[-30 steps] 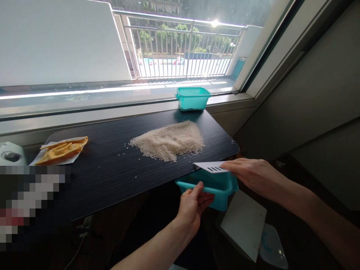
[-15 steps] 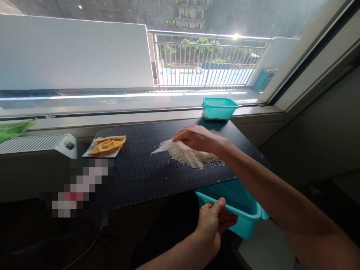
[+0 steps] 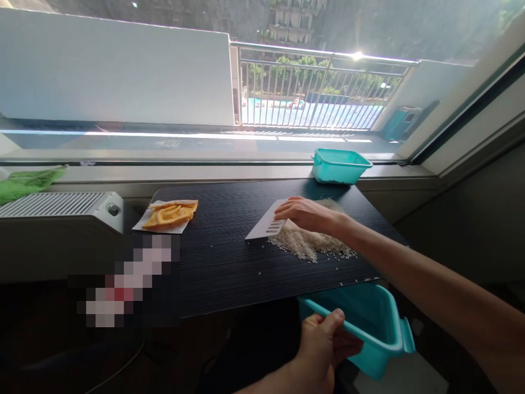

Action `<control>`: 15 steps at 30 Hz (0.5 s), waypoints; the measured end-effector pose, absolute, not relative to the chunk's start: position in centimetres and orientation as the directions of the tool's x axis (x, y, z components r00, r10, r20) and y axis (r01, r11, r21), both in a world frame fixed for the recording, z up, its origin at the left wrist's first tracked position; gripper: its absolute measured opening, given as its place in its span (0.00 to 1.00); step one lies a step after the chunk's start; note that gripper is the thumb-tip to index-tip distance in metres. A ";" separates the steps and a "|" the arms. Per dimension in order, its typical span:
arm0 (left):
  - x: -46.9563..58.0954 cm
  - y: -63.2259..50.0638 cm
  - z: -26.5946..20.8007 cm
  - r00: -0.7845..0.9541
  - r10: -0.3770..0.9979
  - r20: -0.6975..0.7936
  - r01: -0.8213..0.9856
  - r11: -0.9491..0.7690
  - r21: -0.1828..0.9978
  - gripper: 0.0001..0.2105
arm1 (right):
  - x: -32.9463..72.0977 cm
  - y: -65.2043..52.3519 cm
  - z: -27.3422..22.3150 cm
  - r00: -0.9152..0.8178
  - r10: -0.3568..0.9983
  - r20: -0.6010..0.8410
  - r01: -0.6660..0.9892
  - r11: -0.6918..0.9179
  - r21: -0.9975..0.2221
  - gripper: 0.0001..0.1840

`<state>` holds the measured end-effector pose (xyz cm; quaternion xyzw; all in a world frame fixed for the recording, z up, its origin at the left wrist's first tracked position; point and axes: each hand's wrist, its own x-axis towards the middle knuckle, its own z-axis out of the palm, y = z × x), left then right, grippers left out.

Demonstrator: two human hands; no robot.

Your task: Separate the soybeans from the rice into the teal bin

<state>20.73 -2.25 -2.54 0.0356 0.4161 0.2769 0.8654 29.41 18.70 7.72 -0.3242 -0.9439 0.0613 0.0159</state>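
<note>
My right hand is closed on a thin white plastic scraper with slots near its grip. The scraper's broad face stands tilted at the left side of a pile of white rice on the dark table. Loose grains are scattered around the pile. Below the front table edge, my left hand grips the near rim of a turquoise plastic tub, thumb on top and fingers underneath. The tub's mouth faces up under the table edge; its bottom is mostly hidden.
A second turquoise tub stands at the back of the dark table, by the window sill. Orange-yellow strips lie on white paper at the left. A white slotted-top unit with a green bag is further left.
My right hand has turned the scraper from nearly edge-on to a tilted stance, showing its broad face beside the rice. My left hand keeps its hold on the tub. The whole view has shifted slightly.
</note>
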 end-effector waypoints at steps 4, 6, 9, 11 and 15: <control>21.1 -2.3 -2.4 0.512 0.504 -0.696 -0.452 0.847 0.280 0.16 | 29.7 17.9 9.1 -0.788 0.615 0.028 0.610 0.786 -0.099 0.23; 21.1 -2.4 -2.3 0.512 0.501 -0.698 -0.454 0.847 0.276 0.16 | 27.2 18.1 9.2 -0.811 0.583 0.058 0.575 0.811 -0.109 0.22; 20.8 -2.4 -2.3 0.499 0.505 -0.704 -0.462 0.842 0.277 0.17 | 22.1 18.9 8.3 -0.876 0.477 0.071 0.464 0.874 -0.148 0.21; 20.4 -2.4 -2.3 0.486 0.510 -0.710 -0.473 0.836 0.278 0.17 | 19.3 19.4 7.3 -0.906 0.419 0.056 0.406 0.900 -0.158 0.20; 19.7 -2.3 -2.2 0.478 0.501 -0.721 -0.488 0.834 0.257 0.15 | 19.0 19.2 6.4 -0.935 0.355 0.002 0.350 0.922 -0.167 0.18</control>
